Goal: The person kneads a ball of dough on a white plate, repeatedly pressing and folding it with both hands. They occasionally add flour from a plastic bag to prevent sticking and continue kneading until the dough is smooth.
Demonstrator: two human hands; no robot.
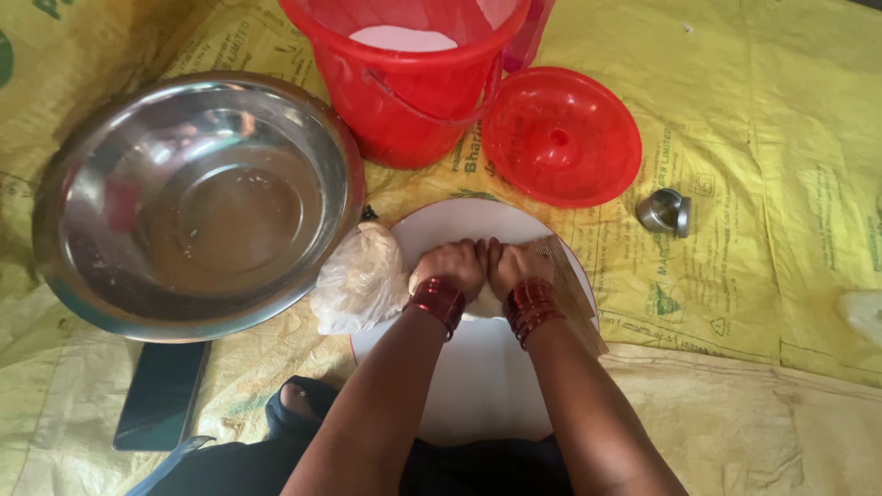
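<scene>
My left hand (pixel 450 266) and my right hand (pixel 517 264) are side by side, both curled into fists and pressing down on a pale lump of dough (pixel 484 301) that shows only between my wrists. The dough lies on a round white board (pixel 478 386) with a red rim. Red bangles ring both wrists. A clear plastic bag holding more dough (pixel 360 280) rests on the board's left edge, next to my left hand. A bundle of thin sticks (pixel 571 285) lies under my right hand's outer side.
A large steel bowl (pixel 197 202) stands at the left. A red bucket (pixel 413 73) with white flour stands behind the board, its red lid (pixel 560 136) to the right. A small steel cup (pixel 666 211) lies on the yellow sheet (pixel 772 138). A dark phone (pixel 163 395) lies near left.
</scene>
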